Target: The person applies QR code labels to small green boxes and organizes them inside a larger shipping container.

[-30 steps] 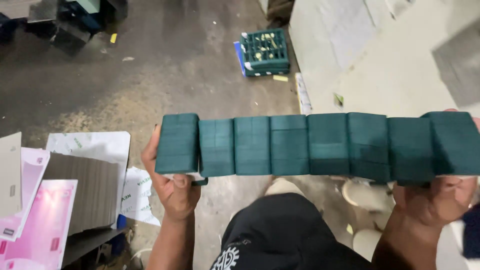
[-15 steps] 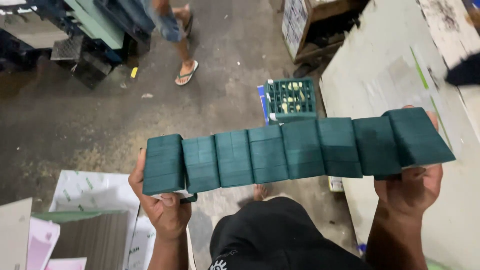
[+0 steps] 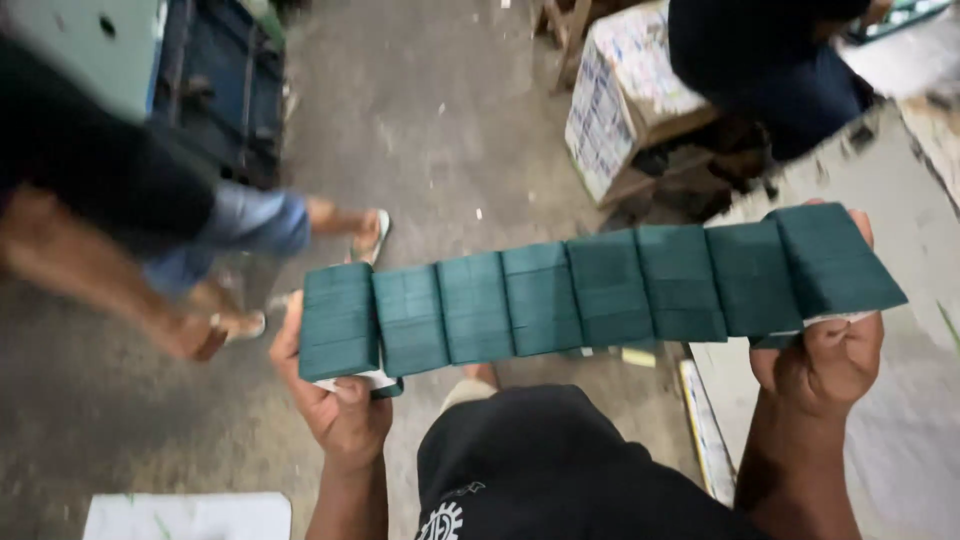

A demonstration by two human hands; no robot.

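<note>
I hold a long row of dark green flat packs (image 3: 590, 295), pressed end to end between my two hands at chest height. My left hand (image 3: 335, 400) clamps the left end from below and behind. My right hand (image 3: 825, 360) clamps the right end, which sits higher, so the row slopes up to the right. The packs at each end are turned slightly outward. Below the row is my black shirt (image 3: 540, 470).
A person in blue shorts and sandals (image 3: 230, 240) walks on the concrete floor at left. Another person in dark clothes (image 3: 770, 60) is at the top right beside a printed cardboard box (image 3: 620, 100). A grey table surface (image 3: 900, 420) runs along the right; white paper (image 3: 190, 515) lies at bottom left.
My view has swung up and forward: the green crate left the frame and the walking person and box came in. The row of packs stays clamped between my hands, tilted slightly more.
</note>
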